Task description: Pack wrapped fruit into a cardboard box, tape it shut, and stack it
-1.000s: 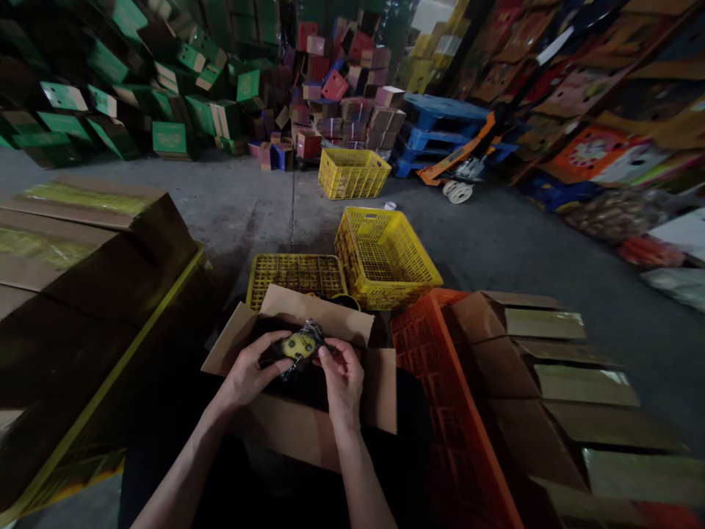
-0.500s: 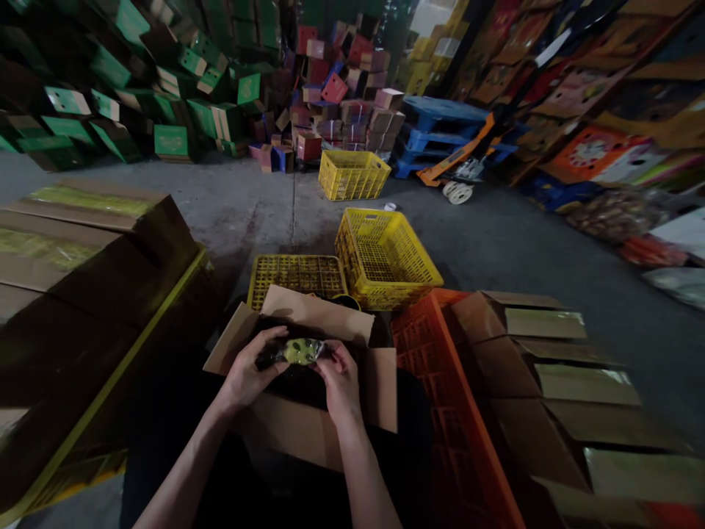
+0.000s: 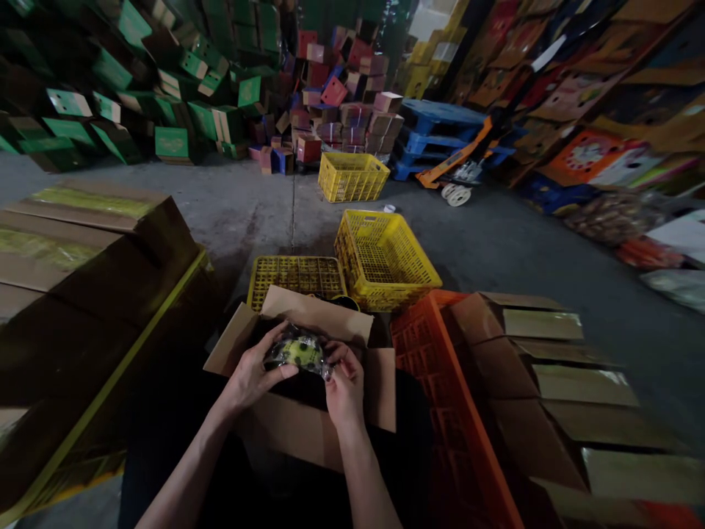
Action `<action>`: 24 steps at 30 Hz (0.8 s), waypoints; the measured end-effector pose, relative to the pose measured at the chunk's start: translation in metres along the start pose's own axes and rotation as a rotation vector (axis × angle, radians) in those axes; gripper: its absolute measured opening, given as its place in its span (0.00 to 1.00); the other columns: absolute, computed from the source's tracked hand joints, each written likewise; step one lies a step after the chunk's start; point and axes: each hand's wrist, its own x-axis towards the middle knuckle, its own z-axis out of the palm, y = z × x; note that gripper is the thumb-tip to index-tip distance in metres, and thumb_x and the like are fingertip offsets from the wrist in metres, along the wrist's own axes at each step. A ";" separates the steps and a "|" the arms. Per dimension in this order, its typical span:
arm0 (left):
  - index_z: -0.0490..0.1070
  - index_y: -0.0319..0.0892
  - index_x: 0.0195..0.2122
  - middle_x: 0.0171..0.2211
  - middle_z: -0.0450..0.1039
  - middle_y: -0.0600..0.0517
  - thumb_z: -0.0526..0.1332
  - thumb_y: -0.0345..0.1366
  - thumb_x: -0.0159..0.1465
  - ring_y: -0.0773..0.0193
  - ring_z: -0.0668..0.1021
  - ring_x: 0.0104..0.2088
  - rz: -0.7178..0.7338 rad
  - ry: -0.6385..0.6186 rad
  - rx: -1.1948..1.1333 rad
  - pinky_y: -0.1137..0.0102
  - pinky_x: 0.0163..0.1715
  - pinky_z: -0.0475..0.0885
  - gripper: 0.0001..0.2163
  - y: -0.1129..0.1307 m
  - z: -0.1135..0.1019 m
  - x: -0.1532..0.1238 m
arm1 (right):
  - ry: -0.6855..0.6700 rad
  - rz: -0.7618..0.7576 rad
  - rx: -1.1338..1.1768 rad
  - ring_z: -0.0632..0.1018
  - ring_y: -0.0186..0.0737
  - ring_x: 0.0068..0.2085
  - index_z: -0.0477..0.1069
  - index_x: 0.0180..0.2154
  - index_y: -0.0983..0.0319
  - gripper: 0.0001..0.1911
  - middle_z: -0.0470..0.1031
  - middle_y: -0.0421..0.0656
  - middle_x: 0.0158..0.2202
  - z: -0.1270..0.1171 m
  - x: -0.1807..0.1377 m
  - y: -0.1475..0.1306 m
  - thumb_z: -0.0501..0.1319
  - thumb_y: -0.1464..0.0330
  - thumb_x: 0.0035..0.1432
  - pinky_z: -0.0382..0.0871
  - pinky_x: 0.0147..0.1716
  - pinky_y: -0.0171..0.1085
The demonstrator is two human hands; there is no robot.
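Observation:
Between my hands is a small yellow-green packet [image 3: 302,353] with dark spots, in shiny clear plastic wrap; what is inside I cannot make out. My left hand [image 3: 254,373] grips its left end, thumb below and fingers above. At the right end, my right hand [image 3: 344,378] pinches the wrap with bent fingers. Both hands are over an open cardboard box [image 3: 294,430] whose flaps are folded outward. The box's inside is dark, and its contents are hidden.
Closed, taped cartons lie at left [image 3: 82,253] and in an orange crate [image 3: 440,389] at right. Ahead are a yellow crate [image 3: 385,250] and a yellow grid-bottomed crate [image 3: 297,275]. Farther off stand a pallet jack [image 3: 460,165], blue pallets [image 3: 435,125] and piled green boxes [image 3: 173,143].
The packet has turned so that a broader face and more of its shiny wrap show. My left thumb has shifted right along its lower edge, and my right fingers have moved their pinch.

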 end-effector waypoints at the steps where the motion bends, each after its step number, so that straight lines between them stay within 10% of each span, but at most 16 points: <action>1: 0.54 0.44 0.70 0.61 0.71 0.42 0.69 0.50 0.61 0.47 0.75 0.60 -0.024 -0.019 -0.041 0.55 0.59 0.72 0.40 -0.001 0.000 -0.001 | -0.033 -0.015 -0.031 0.78 0.48 0.47 0.66 0.25 0.58 0.05 0.74 0.44 0.38 0.000 -0.001 -0.001 0.62 0.70 0.48 0.72 0.42 0.42; 10: 0.50 0.45 0.71 0.63 0.68 0.41 0.69 0.47 0.62 0.47 0.76 0.59 -0.077 0.063 -0.230 0.56 0.57 0.74 0.41 0.006 -0.003 -0.008 | -0.211 -0.072 -0.395 0.75 0.46 0.56 0.73 0.27 0.59 0.11 0.76 0.44 0.50 0.003 -0.005 -0.008 0.53 0.75 0.53 0.66 0.56 0.43; 17: 0.44 0.50 0.73 0.61 0.70 0.43 0.66 0.35 0.64 0.50 0.73 0.62 -0.053 -0.043 -0.126 0.52 0.63 0.66 0.40 0.006 0.001 -0.010 | -0.175 0.015 -0.317 0.74 0.48 0.59 0.70 0.58 0.55 0.23 0.75 0.46 0.57 0.006 -0.007 -0.004 0.64 0.63 0.61 0.67 0.58 0.46; 24: 0.42 0.51 0.73 0.63 0.68 0.43 0.63 0.35 0.67 0.53 0.73 0.62 -0.030 -0.026 -0.258 0.52 0.64 0.65 0.38 -0.002 0.002 -0.008 | -0.103 0.105 -0.323 0.78 0.43 0.43 0.75 0.40 0.59 0.12 0.79 0.42 0.39 0.001 -0.006 0.006 0.69 0.61 0.56 0.73 0.45 0.39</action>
